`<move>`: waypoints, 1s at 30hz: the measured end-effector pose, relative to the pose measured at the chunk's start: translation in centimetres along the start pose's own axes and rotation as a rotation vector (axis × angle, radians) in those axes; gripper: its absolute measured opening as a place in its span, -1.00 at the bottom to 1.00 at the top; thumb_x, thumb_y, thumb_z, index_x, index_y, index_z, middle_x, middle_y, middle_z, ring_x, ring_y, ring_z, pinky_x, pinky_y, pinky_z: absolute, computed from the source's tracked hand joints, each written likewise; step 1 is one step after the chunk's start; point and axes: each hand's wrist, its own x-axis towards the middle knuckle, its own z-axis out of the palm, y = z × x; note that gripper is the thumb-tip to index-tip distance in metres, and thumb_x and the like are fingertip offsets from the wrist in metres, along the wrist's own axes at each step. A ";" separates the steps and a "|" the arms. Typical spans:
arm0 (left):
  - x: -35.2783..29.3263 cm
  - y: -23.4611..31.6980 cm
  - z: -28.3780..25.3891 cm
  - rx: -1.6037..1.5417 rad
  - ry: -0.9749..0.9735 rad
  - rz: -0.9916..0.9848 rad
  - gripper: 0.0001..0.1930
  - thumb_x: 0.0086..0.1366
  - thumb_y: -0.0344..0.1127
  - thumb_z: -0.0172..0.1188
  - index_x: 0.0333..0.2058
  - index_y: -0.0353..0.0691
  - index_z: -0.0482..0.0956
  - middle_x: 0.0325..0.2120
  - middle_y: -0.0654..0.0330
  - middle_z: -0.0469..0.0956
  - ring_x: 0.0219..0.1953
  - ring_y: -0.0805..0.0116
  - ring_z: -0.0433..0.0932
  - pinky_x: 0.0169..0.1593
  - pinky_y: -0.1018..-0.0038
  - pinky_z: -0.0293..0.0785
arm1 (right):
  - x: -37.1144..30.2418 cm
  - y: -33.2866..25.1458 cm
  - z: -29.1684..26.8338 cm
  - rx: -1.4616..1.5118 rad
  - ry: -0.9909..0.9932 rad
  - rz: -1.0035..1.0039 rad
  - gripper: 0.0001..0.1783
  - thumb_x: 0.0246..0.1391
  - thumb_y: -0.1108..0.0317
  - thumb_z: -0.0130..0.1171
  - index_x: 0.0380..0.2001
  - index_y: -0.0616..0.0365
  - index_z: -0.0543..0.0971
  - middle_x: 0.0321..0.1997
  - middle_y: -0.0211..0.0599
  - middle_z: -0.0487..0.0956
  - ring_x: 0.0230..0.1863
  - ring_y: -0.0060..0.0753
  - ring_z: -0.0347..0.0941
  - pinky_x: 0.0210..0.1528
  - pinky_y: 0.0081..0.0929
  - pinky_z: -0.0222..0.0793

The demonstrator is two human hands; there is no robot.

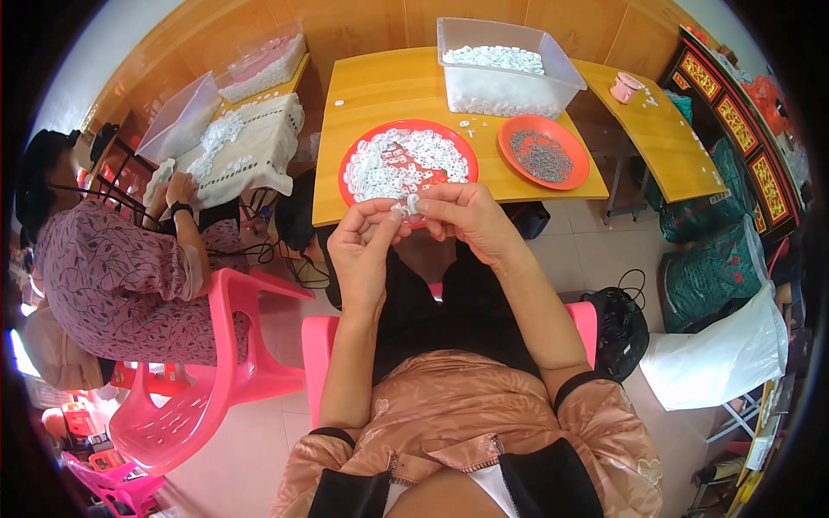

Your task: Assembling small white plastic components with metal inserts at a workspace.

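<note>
Both my hands meet over the near rim of a red plate (473, 155). Between the fingertips of my left hand (367, 242) and my right hand (471, 220) are small white plastic pieces (412, 204); each hand pinches one, and the two are close together or touching. Their finer shape is too small to make out. Many loose white plastic pieces (371, 168) lie heaped on the red plate. To its right, an orange-red plate (577, 168) holds a pile of small grey metal parts (540, 155).
A clear plastic bin (553, 86) full of white pieces stands at the table's back. A pink cup (625, 87) is on the right-hand table (673, 142). At left, a co-worker (129, 268) sits by a cloth-covered table (259, 142) and a pink chair (224, 345).
</note>
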 end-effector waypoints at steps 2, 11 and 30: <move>-0.1 0.2 0.2 0.033 0.009 0.010 -0.84 0.16 -0.50 0.17 -0.26 -0.36 0.51 -0.50 0.21 0.57 -0.48 0.54 0.54 -0.37 0.71 0.39 | -0.1 0.0 0.1 -0.013 0.008 -0.012 -0.80 0.04 0.34 0.18 -0.34 0.28 0.58 -0.57 -0.46 0.52 -0.57 -0.74 0.37 -0.53 -0.78 0.24; -0.9 1.2 1.0 0.130 -0.032 0.055 -0.84 0.15 -0.52 0.18 -0.26 -0.36 0.51 -0.50 0.21 0.57 -0.47 0.55 0.54 -0.37 0.73 0.39 | -1.7 -1.5 1.3 -0.413 0.115 -0.223 -0.82 0.02 0.39 0.19 -0.35 0.31 0.58 -0.53 -0.45 0.55 -0.57 -0.76 0.35 -0.53 -0.77 0.25; 0.4 0.2 -0.9 -0.184 -0.587 0.013 -0.71 0.13 -0.41 0.19 -0.13 -0.28 0.56 -0.04 0.10 0.44 0.05 0.30 0.37 0.11 0.39 0.25 | -3.1 -3.4 0.7 -0.162 -0.144 -0.015 -0.84 0.01 0.37 0.22 -0.50 0.25 0.58 -0.64 -0.49 0.49 -0.69 -0.82 0.22 -0.62 -0.81 0.09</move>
